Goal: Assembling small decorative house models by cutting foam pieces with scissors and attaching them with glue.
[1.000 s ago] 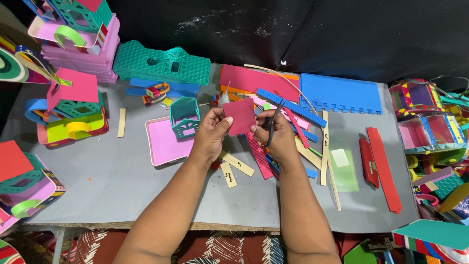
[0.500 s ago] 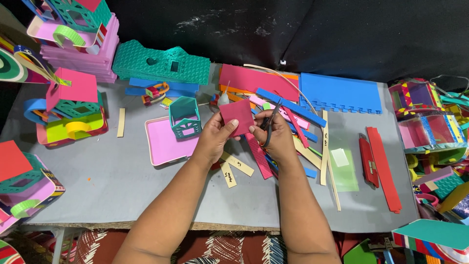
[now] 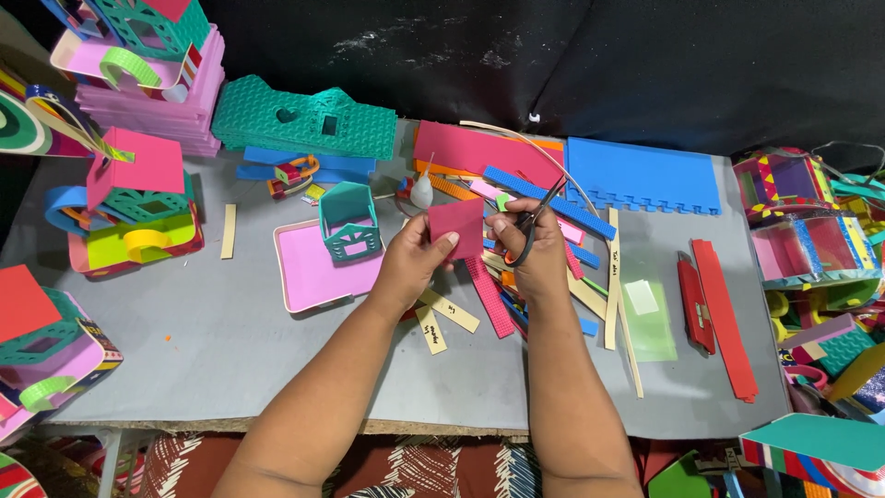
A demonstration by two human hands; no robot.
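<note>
1. While both forearms reached over the grey tabletop (image 3: 230, 341), the left hand (image 3: 410, 263) held a small dark-pink square of foam sheet (image 3: 456, 226) above the clutter, its grip closed on the square's lower left edge with the thumb on the front face.
2. The right hand (image 3: 535, 263) had its grip shut around the handles of a pair of black-handled scissors (image 3: 533, 221); the blades pointed up and to the right, away from the square, and whether they stood parted could not be told.
3. The right hand's fingertips lay just beside the square's right edge.
4. Beneath the hands lay loose strips of pink, blue and cream foam (image 3: 489, 295).
5. Left of the left hand stood a small teal foam house (image 3: 348, 221) on a pink tray (image 3: 309, 272).
6. Behind the square stood a small white glue bottle (image 3: 422, 189).
7. Well to the right lay long red strips (image 3: 724, 318).
</note>
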